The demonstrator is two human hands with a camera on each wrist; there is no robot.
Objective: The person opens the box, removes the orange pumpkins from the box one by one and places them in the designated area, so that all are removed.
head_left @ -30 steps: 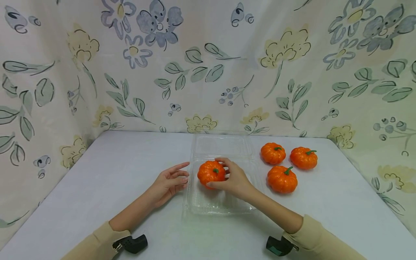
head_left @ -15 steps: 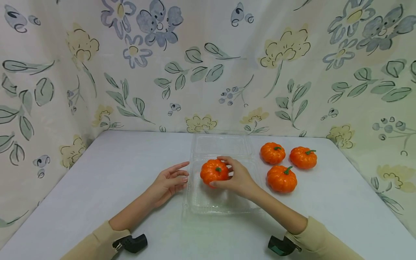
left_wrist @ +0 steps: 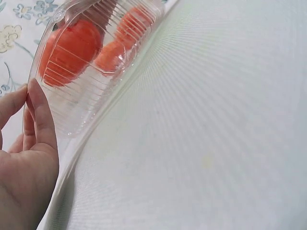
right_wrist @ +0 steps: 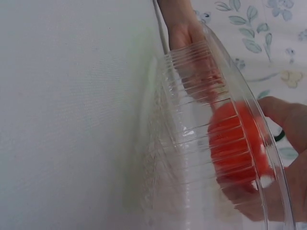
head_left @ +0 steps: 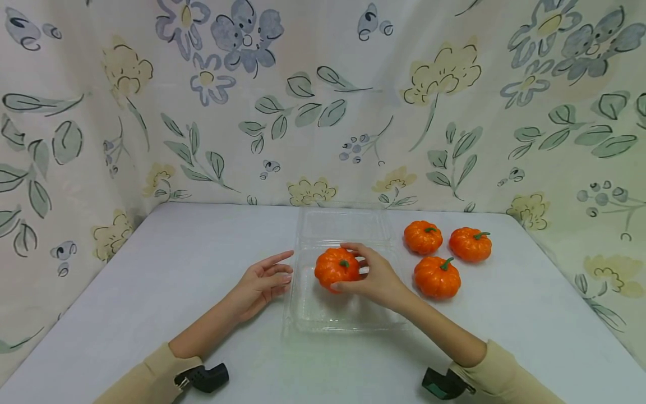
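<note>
An orange toy pumpkin (head_left: 335,268) with a green stem is inside the clear plastic container (head_left: 313,320), toward its left back part. My right hand (head_left: 375,280) grips it from the right side, fingers behind and thumb in front. Seen through the ribbed wall in the right wrist view, the pumpkin (right_wrist: 235,143) is blurred. At the container's left rim, my left hand (head_left: 259,289) has its fingers extended, with fingertips right at the edge. From the left wrist view, thumb and fingers of the left hand (left_wrist: 29,163) meet the rim of the container (left_wrist: 62,124).
Three more orange pumpkins stand on the white table (head_left: 202,252) right of the container: a back-left one (head_left: 423,237), a back-right one (head_left: 470,245) and a front one (head_left: 437,278). The container's lid (head_left: 343,225) lies open toward the back. A floral curtain (head_left: 323,146) bounds the table.
My right hand has shifted slightly to the right within the container, carrying the pumpkin with it. The left hand stays at the left rim.
</note>
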